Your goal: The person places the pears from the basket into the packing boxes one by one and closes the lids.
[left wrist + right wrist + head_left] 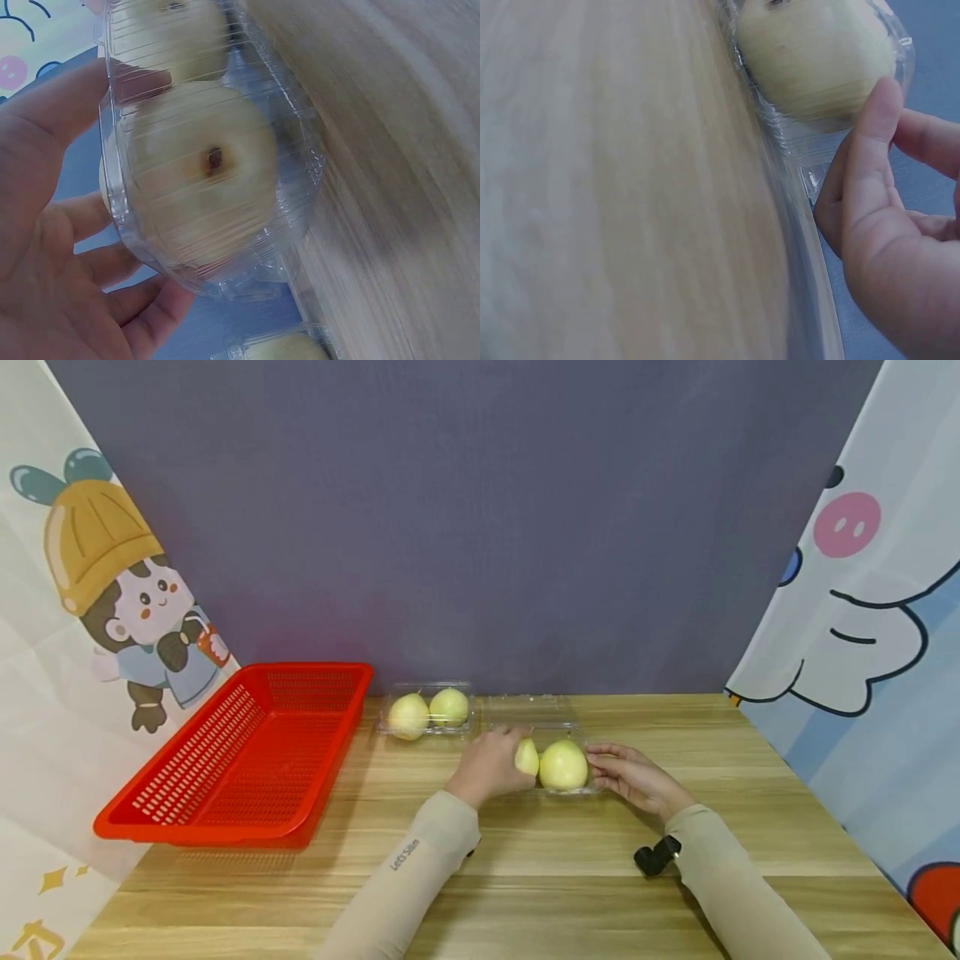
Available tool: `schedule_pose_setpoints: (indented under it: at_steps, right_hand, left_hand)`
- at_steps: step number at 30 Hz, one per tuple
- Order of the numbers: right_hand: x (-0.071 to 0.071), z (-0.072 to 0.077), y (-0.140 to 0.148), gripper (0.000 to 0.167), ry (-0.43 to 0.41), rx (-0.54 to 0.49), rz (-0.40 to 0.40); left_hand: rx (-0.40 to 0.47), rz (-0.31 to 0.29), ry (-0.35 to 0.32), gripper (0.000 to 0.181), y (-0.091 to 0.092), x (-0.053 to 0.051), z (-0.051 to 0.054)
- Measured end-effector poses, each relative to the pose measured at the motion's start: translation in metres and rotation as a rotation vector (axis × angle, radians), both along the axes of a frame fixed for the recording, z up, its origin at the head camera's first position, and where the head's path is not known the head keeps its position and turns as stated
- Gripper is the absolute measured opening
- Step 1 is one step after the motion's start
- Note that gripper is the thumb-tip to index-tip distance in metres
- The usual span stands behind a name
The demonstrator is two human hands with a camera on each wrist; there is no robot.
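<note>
A clear plastic box (581, 791) with its lid (528, 710) folded back stands on the table, with two pale yellow pears in it. My left hand (491, 766) curls round the left pear (527, 758), covering much of it. In the left wrist view that pear (217, 202) shows its dark end through the ribbed wall, the fingers (109, 262) reaching behind it. The right pear (563, 766) sits at the box's right end. There my right hand (633, 778) holds the box edge with thumb and fingers, the thumb (874, 142) close to the wall in the right wrist view.
Left of the hands, a second clear box (468, 727) with two pears (408, 717) stands by the dark back panel (480, 527). A red slotted basket (315, 793) occupies the table's left side. Printed cloths (892, 635) border the wooden table (562, 893).
</note>
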State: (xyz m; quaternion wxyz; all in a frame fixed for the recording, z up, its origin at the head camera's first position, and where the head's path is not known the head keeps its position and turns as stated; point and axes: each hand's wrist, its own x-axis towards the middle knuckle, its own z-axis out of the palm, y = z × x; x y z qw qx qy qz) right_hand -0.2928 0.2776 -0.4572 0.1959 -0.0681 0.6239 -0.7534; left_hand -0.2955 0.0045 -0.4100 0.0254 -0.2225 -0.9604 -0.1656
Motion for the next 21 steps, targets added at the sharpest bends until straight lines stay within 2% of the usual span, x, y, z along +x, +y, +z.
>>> schedule_pose_setpoints:
  at_steps: [9,15,21]
  right_hand:
    - [0.0005,0.0005,-0.0001,0.034,-0.001,0.01,-0.01]
    - [0.0015,0.0011,0.0012,0.042,0.004,0.014,0.0]
    - [0.0016,0.0006,0.001,0.046,0.006,0.007,0.008]
  left_hand:
    - [-0.043,-0.002,-0.006,0.075,0.0019,-0.0015,0.0]
    - [-0.066,-0.005,-0.03,0.076,0.002,-0.0015,0.0005]
    - [-0.04,-0.023,-0.017,0.075,-0.0009,-0.0001,-0.0003]
